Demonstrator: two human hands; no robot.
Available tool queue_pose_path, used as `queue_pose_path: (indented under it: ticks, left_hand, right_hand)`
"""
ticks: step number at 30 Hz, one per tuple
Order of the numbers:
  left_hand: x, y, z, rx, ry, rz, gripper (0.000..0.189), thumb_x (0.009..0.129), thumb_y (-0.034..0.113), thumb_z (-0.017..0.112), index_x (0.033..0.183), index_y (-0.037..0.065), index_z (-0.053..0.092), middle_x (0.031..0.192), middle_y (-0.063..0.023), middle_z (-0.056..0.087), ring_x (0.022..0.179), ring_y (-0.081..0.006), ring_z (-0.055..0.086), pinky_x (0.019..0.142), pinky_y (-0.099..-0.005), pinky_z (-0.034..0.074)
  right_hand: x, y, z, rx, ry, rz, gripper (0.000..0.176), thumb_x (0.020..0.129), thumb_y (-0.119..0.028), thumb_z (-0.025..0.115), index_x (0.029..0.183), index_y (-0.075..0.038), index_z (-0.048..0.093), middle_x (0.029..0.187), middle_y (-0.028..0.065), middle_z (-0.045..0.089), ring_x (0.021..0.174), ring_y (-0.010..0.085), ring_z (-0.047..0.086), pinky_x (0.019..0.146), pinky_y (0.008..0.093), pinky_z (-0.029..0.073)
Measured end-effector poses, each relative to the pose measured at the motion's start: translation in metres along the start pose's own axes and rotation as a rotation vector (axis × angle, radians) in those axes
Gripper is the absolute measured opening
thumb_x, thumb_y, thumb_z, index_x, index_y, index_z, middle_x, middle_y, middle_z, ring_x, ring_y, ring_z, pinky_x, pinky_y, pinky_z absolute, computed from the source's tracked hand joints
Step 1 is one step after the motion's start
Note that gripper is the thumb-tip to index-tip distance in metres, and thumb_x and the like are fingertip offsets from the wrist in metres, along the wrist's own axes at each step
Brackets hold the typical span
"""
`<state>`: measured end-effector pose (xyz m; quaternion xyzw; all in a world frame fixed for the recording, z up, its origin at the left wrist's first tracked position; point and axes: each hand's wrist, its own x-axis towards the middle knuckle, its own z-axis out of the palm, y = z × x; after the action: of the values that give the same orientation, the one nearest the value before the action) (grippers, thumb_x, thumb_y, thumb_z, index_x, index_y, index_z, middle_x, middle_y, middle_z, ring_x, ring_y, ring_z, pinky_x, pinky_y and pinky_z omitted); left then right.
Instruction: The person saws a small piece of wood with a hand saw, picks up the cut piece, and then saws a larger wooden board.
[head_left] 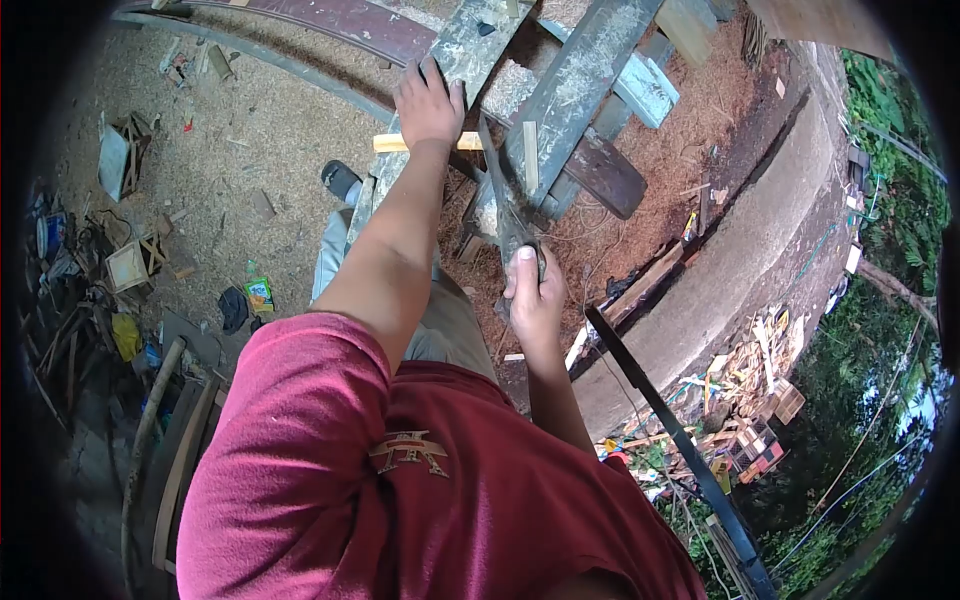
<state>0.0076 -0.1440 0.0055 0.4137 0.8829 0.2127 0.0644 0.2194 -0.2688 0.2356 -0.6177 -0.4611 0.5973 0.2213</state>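
My left hand (429, 105) lies palm down on a worn, paint-spotted plank (468, 52), fingers stretched out. A pale, narrow wood strip (392, 143) crosses beneath my left wrist, its right end reaching the saw blade. In my right hand (535, 295) is the handle of a handsaw (506, 205), fingers wrapped round it and thumb on top. The saw's blade points away from me, its tip close beside the strip. Another short pale strip (531, 158) rests on the neighbouring plank (575, 100).
Sawdust covers the ground (290, 130) around the planks. A dark wood block (607, 177) sits at the right of the bench. Scrap wood and litter pile up at left, with a wood-scrap heap (750, 430) at right. A dark metal bar (680, 440) slants past my right side.
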Motion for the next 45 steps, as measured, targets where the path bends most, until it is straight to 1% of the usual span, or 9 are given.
queue_pose_path:
  ticks: [12,16,18,22,23,27,30,33,45]
  left_hand:
    - [0.002,-0.003,-0.001,-0.148,0.035,-0.043,0.057,0.101,0.04,0.06,0.146,0.006,0.053,0.15,-0.0187,0.054,0.138,-0.037,0.05,0.116,-0.0501,0.036]
    - [0.001,0.0,-0.002,-0.086,0.027,-0.035,0.06,0.101,0.042,0.059,0.148,0.006,0.051,0.15,-0.0188,0.053,0.138,-0.0367,0.05,0.115,-0.0505,0.037]
    - [0.001,0.001,-0.002,-0.046,0.017,-0.035,0.063,0.101,0.044,0.059,0.15,0.006,0.049,0.15,-0.0193,0.053,0.138,-0.0365,0.05,0.115,-0.0509,0.036]
    - [0.004,0.0,0.005,0.031,0.0,-0.024,0.067,0.1,0.046,0.058,0.153,0.007,0.045,0.15,-0.0209,0.052,0.137,-0.0376,0.05,0.114,-0.0519,0.037]
    - [0.003,0.0,0.007,0.046,-0.005,-0.02,0.068,0.1,0.046,0.058,0.154,0.007,0.044,0.151,-0.0214,0.051,0.137,-0.0381,0.05,0.114,-0.0521,0.037]
    - [0.005,0.002,0.006,0.046,-0.036,-0.036,0.071,0.1,0.047,0.058,0.157,0.007,0.042,0.149,-0.0232,0.051,0.132,-0.0414,0.052,0.112,-0.054,0.039]
    - [0.005,0.002,0.008,0.069,-0.056,-0.038,0.072,0.1,0.048,0.058,0.158,0.008,0.042,0.148,-0.0247,0.051,0.131,-0.0428,0.052,0.111,-0.0544,0.039]
    - [0.006,0.0,0.011,0.098,-0.035,-0.003,0.073,0.101,0.047,0.057,0.159,0.007,0.04,0.147,-0.0259,0.051,0.131,-0.0441,0.051,0.11,-0.0544,0.039]
    - [-0.007,-0.015,0.018,0.029,-0.037,0.009,0.073,0.101,0.04,0.059,0.161,0.005,0.038,0.152,-0.0286,0.047,0.134,-0.0477,0.048,0.112,-0.0572,0.038]
  right_hand:
    - [0.008,-0.003,0.0,-0.009,-0.004,0.013,0.028,0.11,-0.027,0.058,0.102,-0.001,0.063,0.076,-0.0007,0.054,0.069,0.0099,0.048,0.063,0.0309,0.041]
    - [0.015,-0.007,0.003,-0.085,-0.009,0.079,0.027,0.109,-0.025,0.061,0.107,0.002,0.063,0.078,0.0051,0.059,0.072,0.0151,0.054,0.067,0.0345,0.046]
    - [0.014,-0.009,0.007,-0.122,0.04,0.039,0.021,0.11,-0.022,0.058,0.108,-0.001,0.058,0.078,0.0003,0.056,0.067,0.0084,0.051,0.061,0.0272,0.042]
    - [0.012,-0.014,0.01,-0.23,0.115,-0.024,0.033,0.105,-0.022,0.066,0.126,0.002,0.056,0.088,0.0109,0.067,0.08,0.0205,0.064,0.078,0.0387,0.053]
    - [0.012,-0.015,0.011,-0.278,0.123,-0.069,0.035,0.105,-0.018,0.066,0.132,0.0,0.054,0.094,0.0121,0.068,0.081,0.0205,0.065,0.077,0.0378,0.054]
    - [0.015,-0.04,0.013,-0.042,0.005,0.216,0.039,0.105,-0.011,0.066,0.14,-0.002,0.055,0.104,0.0137,0.069,0.086,0.0182,0.068,0.076,0.0319,0.055]
    - [0.018,-0.038,0.017,-0.24,-0.002,0.077,0.04,0.104,-0.012,0.068,0.142,-0.004,0.058,0.107,0.0139,0.07,0.091,0.019,0.07,0.078,0.032,0.056]
    - [0.027,-0.031,0.023,-0.19,0.008,0.023,0.038,0.104,-0.013,0.068,0.141,-0.006,0.06,0.114,0.0165,0.072,0.098,0.02,0.073,0.084,0.0328,0.057]
    - [0.047,-0.043,0.038,-0.213,0.031,0.074,0.034,0.104,-0.013,0.067,0.137,-0.007,0.063,0.105,0.0189,0.073,0.09,0.0275,0.075,0.079,0.0357,0.057]
